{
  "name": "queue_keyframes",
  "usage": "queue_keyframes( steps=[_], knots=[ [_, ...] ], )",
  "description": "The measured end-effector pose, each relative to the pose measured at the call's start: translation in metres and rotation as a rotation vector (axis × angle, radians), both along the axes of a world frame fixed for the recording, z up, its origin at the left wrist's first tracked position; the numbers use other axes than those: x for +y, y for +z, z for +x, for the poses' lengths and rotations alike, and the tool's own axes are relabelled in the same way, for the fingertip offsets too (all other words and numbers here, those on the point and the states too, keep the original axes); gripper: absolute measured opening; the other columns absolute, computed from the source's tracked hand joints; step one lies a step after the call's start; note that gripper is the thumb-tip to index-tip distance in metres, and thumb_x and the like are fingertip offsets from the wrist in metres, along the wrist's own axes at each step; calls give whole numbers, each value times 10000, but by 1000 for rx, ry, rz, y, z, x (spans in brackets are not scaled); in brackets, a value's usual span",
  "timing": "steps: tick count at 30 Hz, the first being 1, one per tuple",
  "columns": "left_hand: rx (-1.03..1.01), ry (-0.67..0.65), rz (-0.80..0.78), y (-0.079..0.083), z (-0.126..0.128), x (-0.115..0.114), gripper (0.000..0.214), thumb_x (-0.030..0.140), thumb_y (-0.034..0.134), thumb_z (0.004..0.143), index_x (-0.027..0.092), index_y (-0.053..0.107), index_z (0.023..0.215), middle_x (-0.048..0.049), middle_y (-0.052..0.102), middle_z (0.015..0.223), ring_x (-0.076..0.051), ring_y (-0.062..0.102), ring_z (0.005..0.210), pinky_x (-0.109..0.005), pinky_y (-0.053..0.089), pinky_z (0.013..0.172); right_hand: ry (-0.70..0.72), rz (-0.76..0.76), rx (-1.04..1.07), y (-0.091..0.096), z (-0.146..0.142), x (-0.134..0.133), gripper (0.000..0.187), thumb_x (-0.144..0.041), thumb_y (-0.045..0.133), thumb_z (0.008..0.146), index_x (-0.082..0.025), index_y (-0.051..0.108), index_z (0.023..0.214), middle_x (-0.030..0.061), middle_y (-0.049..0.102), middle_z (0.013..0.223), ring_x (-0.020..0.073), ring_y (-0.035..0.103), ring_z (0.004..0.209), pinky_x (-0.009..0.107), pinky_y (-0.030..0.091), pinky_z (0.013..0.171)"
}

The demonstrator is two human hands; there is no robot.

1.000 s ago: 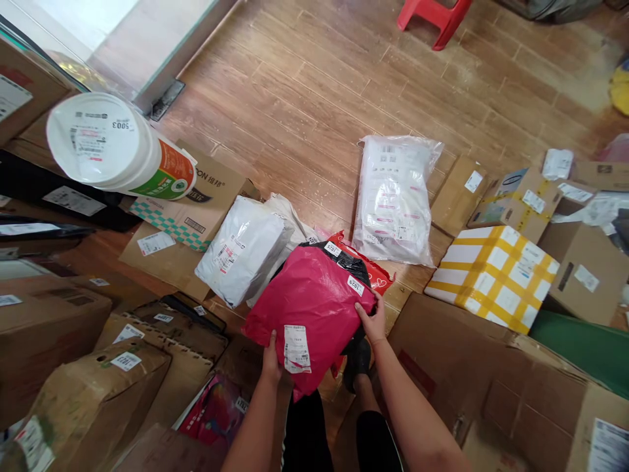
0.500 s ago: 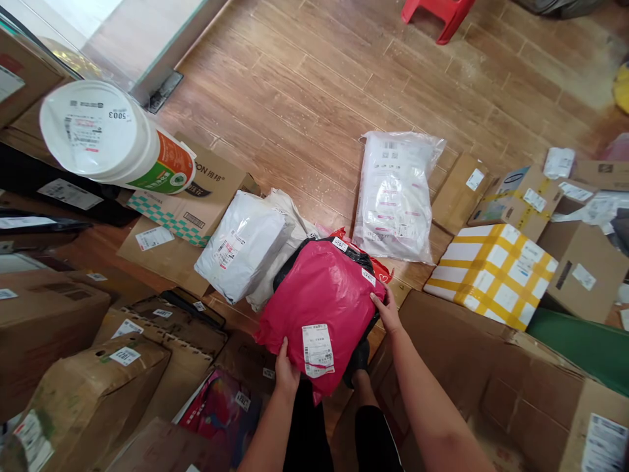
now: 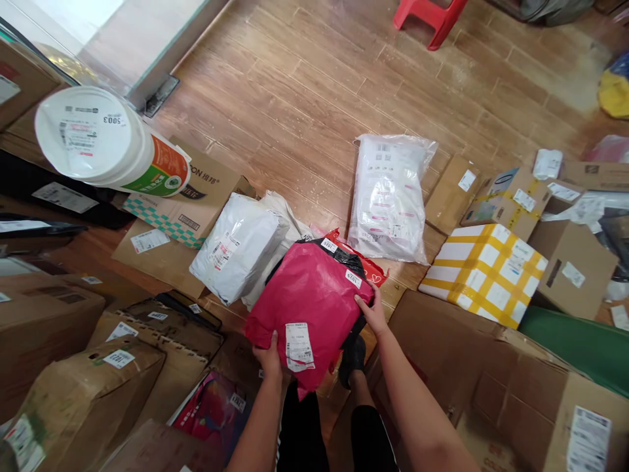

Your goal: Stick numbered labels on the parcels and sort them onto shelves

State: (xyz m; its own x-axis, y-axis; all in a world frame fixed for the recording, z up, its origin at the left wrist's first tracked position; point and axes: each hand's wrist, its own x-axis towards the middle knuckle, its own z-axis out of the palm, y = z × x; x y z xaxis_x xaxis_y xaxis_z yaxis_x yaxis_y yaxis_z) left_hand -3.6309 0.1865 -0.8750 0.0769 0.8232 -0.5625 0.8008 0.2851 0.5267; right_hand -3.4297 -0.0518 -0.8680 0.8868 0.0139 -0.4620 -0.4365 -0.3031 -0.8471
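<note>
A bright pink plastic mailer bag (image 3: 314, 298) with white labels is held between my two hands. My left hand (image 3: 269, 359) grips its near-left edge, thumb on top and the other fingers mostly hidden beneath. At its right edge, my right hand (image 3: 372, 313) pinches the bag, its thumb near a small label. Black and red parcel bags (image 3: 372, 267) show under and behind the pink one; whether I also hold them I cannot tell. Left of it sits a white wrapped parcel (image 3: 236, 246), next to a cream bag (image 3: 282, 206).
A clear-wrapped white package (image 3: 388, 196) lies on the wooden floor ahead. A white bucket (image 3: 93, 134) stands on a carton at left. Cardboard boxes crowd both sides, with a yellow-taped white box (image 3: 484, 272) at right. A red stool (image 3: 432, 19) is at the far end.
The pink bag and both hands have shifted slightly left in view, and the bag has turned a little. The surroundings have also slid slightly left as the camera moved.
</note>
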Motion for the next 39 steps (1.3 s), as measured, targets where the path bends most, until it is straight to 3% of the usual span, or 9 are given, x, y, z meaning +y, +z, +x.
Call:
queue_keyframes(
  steps=[2,4,8,10,23,28,32,35,39],
  knots=[
    [54,-26,141,8,8,15,827,349,687,831,96,254,1488,-265,340,1521,-342,299,1442,-523,232,1187,18,-57,-44,-1,2,9,772,-495,745,718,-207,424,1358,128,505,1383,245,504,1259,452,360,1135],
    [38,-174,232,17,16,24,715,363,628,873,144,322,1482,-205,285,1564,-308,196,1482,-486,134,1218,36,-109,-79,-2,4,16,768,-505,747,708,-206,439,1344,122,508,1376,248,492,1267,454,353,1135],
    [-28,-694,319,23,27,24,516,406,471,953,169,477,1411,-189,319,1541,-316,243,1454,-514,180,1191,47,-181,-103,0,3,27,809,-542,750,685,-210,445,1356,123,513,1379,266,475,1279,476,347,1128],
    [-13,-787,336,21,29,20,553,424,428,965,136,434,1437,-225,342,1512,-329,268,1436,-540,212,1169,49,-207,-103,3,1,30,847,-553,749,683,-209,424,1386,131,497,1403,275,461,1295,483,338,1132],
    [34,-676,473,32,29,22,635,498,578,880,121,474,1380,-229,393,1426,-347,353,1371,-536,305,1131,43,-391,-135,17,-16,35,1061,-620,673,746,-168,132,1539,183,258,1567,299,266,1442,498,230,1189],
    [26,-652,532,43,31,23,679,537,651,815,132,514,1343,-201,441,1369,-340,412,1314,-513,336,1119,34,-387,-147,22,-27,24,923,-605,564,836,-166,152,1536,181,358,1491,288,393,1341,491,313,1138],
    [17,-585,480,35,19,24,590,535,528,892,146,531,1336,-179,483,1370,-302,430,1321,-464,330,1137,-11,-423,-122,21,-58,-12,803,-586,440,905,-124,207,1519,187,470,1328,256,518,1143,467,403,1055],
    [304,-489,345,33,-5,28,552,461,318,971,106,527,1339,-181,568,1330,-271,494,1293,-394,395,1100,-16,-534,-22,25,-104,-68,779,-604,335,925,-85,257,1500,214,476,1321,284,510,1183,481,379,1078],
    [643,-513,154,71,-52,28,633,293,127,957,-21,642,1149,-292,687,1009,-399,686,958,-492,559,778,-58,-740,214,57,-175,-169,820,-657,271,893,-80,333,1473,244,474,1398,357,428,1345,511,350,1104]
  ],
)
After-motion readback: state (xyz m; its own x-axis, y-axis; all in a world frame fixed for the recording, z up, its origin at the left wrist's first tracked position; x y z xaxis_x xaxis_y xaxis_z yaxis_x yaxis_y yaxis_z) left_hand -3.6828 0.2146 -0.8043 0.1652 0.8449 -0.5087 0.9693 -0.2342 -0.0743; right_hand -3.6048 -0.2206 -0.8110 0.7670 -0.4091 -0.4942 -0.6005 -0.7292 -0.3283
